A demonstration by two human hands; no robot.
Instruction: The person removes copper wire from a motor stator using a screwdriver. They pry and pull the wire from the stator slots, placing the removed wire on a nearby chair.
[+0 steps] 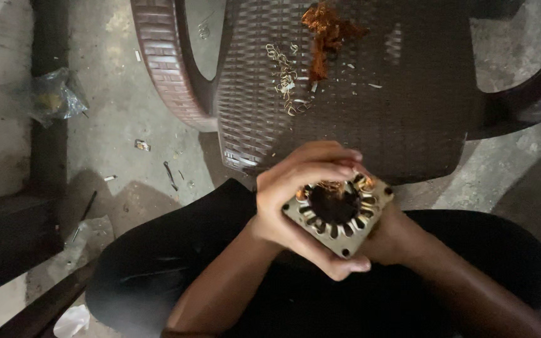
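A square metal motor stator [339, 216] with slots round a dark central hole and bits of copper wire at its top edge rests over my lap. My left hand [295, 194] wraps it from the left, fingers curled over the top edge and thumb under the lower corner. My right hand [396, 235] supports it from the right and below, mostly hidden behind the stator.
A brown woven plastic chair [408, 112] stands just ahead, with a tangle of copper wire [327, 34] and pale wire scraps [286, 78] on its seat. A plastic bag [54, 97] and small debris [142, 145] lie on the concrete floor at left.
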